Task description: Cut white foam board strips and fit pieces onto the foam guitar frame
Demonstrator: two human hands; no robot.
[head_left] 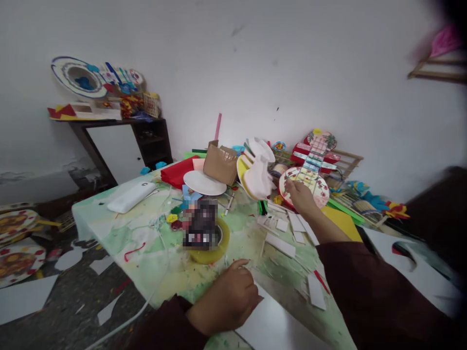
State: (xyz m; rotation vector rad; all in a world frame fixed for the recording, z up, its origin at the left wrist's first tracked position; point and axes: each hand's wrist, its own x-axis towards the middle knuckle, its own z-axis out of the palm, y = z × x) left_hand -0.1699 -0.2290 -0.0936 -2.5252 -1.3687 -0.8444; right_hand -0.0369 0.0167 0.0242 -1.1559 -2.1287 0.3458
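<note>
My left hand (pixel 228 299) rests near the table's front edge, fingers curled closed, its thumb on a white sheet (pixel 277 325). What, if anything, lies inside it is hidden. My right hand (pixel 301 194) reaches far across the table and pinches the rim of a round decorated plate (pixel 310 187) with red flowers and a stick grid on it. A yellow tape roll (pixel 215 250) lies between my hands, with a dark blurred object on top of it.
The paint-stained table (pixel 146 233) holds a white plate (pixel 204 183), a brown cardboard box (pixel 221 164), red paper (pixel 178 171), a white phone-like slab (pixel 131 197), white strips (pixel 280 245) and colourful crafts by the wall. A dark shelf (pixel 120 141) stands at the left. Painted plates (pixel 18 243) lie on the floor.
</note>
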